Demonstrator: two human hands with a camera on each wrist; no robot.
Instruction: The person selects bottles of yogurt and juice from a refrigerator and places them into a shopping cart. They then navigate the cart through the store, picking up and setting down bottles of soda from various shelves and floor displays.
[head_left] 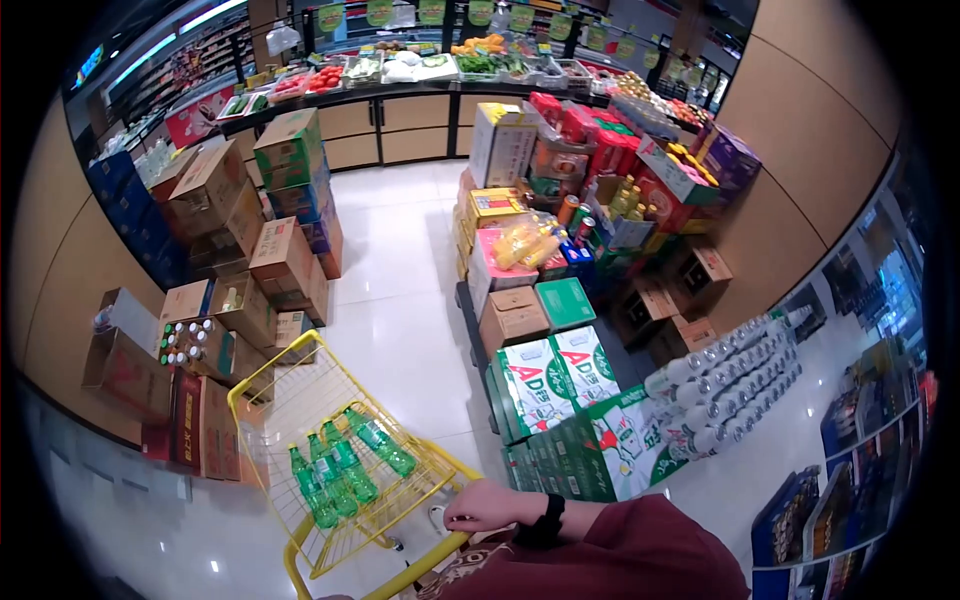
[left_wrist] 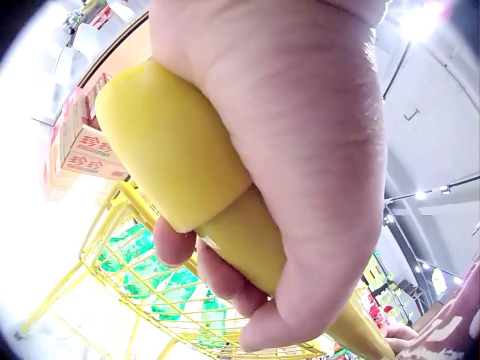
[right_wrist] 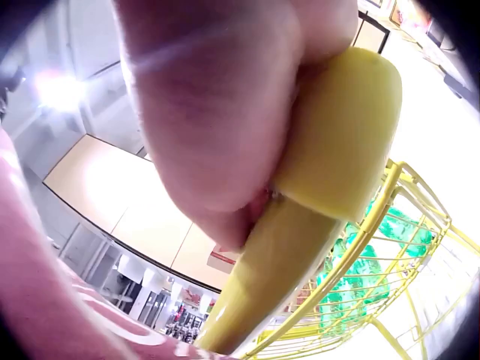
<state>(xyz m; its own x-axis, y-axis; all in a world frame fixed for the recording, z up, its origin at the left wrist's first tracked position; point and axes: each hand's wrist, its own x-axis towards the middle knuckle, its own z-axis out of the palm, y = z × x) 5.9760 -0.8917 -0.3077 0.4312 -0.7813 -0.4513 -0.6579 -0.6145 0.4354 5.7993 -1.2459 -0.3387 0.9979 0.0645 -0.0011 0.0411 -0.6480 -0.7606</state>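
Note:
My right hand [head_left: 485, 506] is on the yellow handle [head_left: 420, 568] of a shopping cart [head_left: 318, 345], a black band round its wrist. In the right wrist view, my right hand [right_wrist: 214, 127] wraps round the handle [right_wrist: 341, 135] near its thick end. Fingers of my left hand [left_wrist: 300, 150] curl round the other end of the handle [left_wrist: 172, 142] in the left wrist view; in the head view this hand is almost wholly out of frame. Several green plastic bottles [head_left: 345, 465] lie in the wire basket of the cart.
Stacked cartons [head_left: 280, 260] stand along the left, with white-capped bottles [head_left: 195, 340] among them. On the right are green-and-white drink cartons [head_left: 560, 380] and rows of packed bottles [head_left: 725, 385]. A vegetable counter [head_left: 400, 125] crosses the back. Pale tiled floor [head_left: 390, 230] runs between the stacks.

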